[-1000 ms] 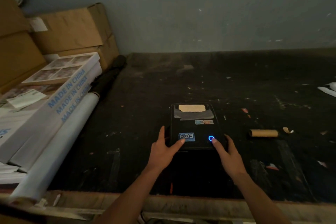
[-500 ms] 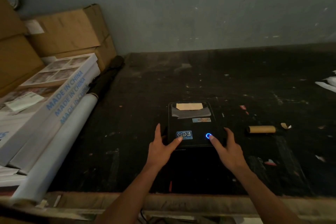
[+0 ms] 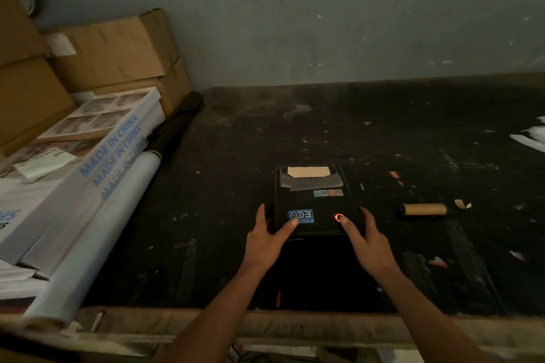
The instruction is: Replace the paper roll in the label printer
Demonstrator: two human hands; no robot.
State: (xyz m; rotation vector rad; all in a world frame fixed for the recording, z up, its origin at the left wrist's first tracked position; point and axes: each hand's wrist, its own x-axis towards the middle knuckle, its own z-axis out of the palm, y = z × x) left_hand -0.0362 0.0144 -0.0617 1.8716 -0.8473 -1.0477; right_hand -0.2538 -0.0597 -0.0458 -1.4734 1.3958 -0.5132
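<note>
label printer (image 3: 312, 200): black, lid down, red ring lit | L hand (image 3: 267, 240) + R hand (image 3: 370, 242): fingers straight on it

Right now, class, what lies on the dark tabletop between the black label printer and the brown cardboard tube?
In the head view, only bare dark tabletop separates the black label printer from the brown cardboard tube.
</note>
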